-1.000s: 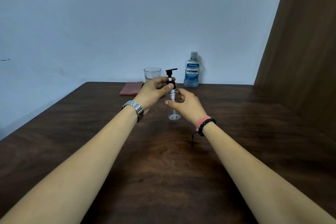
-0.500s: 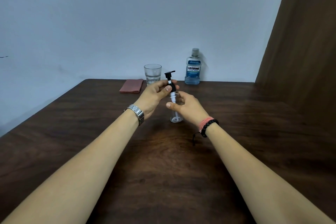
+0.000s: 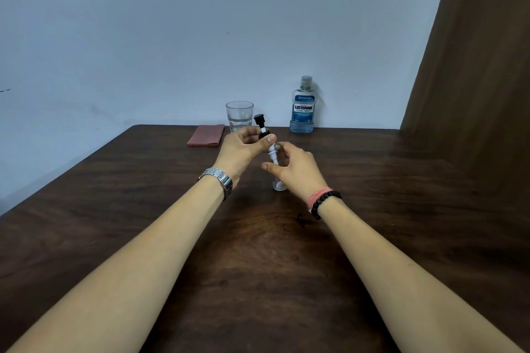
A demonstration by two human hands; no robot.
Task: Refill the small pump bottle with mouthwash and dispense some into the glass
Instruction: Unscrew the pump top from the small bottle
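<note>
A small clear pump bottle (image 3: pixel 279 185) stands on the dark wooden table (image 3: pixel 143 209), mostly hidden behind my right hand (image 3: pixel 295 170), which curls around its body. My left hand (image 3: pixel 243 149) pinches the black pump head (image 3: pixel 261 126) at its collar and holds it tilted, lifted so the white dip tube shows above the bottle's neck. A clear drinking glass (image 3: pixel 239 115) stands just behind my left hand. The blue mouthwash bottle (image 3: pixel 302 107) with a clear cap stands upright at the back edge, to the right of the glass.
A folded reddish cloth (image 3: pixel 206 135) lies at the back, left of the glass. A pale wall runs behind the table and a brown wooden panel (image 3: pixel 473 66) stands at the right. A watch is on my left wrist, bracelets on my right.
The pump head has turned and risen in my left hand, so more of its white tube shows above the bottle neck. My right hand stayed around the bottle.
</note>
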